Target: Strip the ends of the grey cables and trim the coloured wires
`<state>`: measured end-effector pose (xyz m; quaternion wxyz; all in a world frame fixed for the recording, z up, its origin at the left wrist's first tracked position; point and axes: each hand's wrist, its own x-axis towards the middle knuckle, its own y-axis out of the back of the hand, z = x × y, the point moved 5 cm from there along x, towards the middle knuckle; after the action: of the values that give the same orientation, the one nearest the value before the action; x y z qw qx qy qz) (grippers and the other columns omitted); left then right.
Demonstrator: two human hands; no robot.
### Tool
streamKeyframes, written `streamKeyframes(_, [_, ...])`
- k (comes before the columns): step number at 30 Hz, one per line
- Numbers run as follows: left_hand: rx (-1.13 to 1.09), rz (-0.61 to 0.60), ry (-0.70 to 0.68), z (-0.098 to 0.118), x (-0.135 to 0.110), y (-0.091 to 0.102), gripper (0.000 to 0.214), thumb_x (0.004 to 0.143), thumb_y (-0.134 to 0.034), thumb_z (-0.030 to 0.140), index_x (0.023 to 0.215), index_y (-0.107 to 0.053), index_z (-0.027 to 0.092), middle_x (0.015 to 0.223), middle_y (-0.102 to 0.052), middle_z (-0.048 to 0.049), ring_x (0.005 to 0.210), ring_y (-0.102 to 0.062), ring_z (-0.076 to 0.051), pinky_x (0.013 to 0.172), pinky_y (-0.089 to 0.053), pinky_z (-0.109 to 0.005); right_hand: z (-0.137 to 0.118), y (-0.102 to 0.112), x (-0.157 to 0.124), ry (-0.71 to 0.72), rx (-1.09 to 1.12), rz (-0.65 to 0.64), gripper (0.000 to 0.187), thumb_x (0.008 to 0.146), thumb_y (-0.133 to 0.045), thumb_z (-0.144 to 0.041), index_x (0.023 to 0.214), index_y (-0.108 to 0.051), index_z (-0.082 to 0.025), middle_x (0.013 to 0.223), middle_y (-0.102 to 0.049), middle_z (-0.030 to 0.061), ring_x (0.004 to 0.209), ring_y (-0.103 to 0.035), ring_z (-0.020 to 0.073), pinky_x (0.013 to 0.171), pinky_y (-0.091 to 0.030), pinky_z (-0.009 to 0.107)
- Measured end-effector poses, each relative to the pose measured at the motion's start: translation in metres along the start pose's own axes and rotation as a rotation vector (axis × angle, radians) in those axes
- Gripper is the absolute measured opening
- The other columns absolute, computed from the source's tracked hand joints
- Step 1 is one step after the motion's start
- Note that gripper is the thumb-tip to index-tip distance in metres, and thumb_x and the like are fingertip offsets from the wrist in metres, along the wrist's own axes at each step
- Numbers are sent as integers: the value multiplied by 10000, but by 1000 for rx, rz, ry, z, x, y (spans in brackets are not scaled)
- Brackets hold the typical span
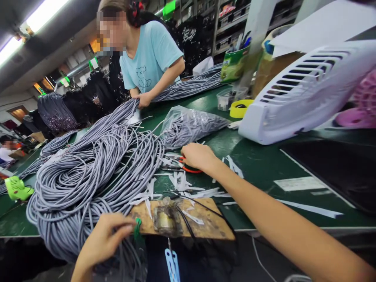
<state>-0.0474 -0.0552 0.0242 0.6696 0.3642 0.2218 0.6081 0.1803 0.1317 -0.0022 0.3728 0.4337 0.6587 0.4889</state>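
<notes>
On green table, cable coils (white scraps beside), left hand pinching green tie, right hand gripping scissors

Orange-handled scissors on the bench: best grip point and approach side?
Grip the scissors by the orange handle loops, coming from above and the right, the side the right hand is on. The blades point left in the picture, toward the grey cables, among white strips, so the handle end looks the safer hold.
</notes>
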Motion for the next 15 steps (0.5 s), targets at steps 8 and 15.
streamKeyframes(8, [455, -24, 38, -1, 154, -50, 236, 777, -564, 219, 948, -654, 84, 958, -652, -190, 923, -596, -289, 810, -435, -380, -64, -18, -38, 486, -10, -177, 247, 628, -576, -34, 718, -727, -209, 687, -718, 19, 652, -655, 154, 540, -425, 193])
streamKeyframes(15, [381, 14, 83, -5, 159, -55, 161, 732, -582, 202, 594, -628, 134, 722, -664, -138, 806, -615, -273, 770, -414, -365, -72, -32, -37, 522, -105, -186, 286, 629, -541, -4, 867, -688, -69, 826, -698, 178, 796, -660, 277, 616, -446, 283])
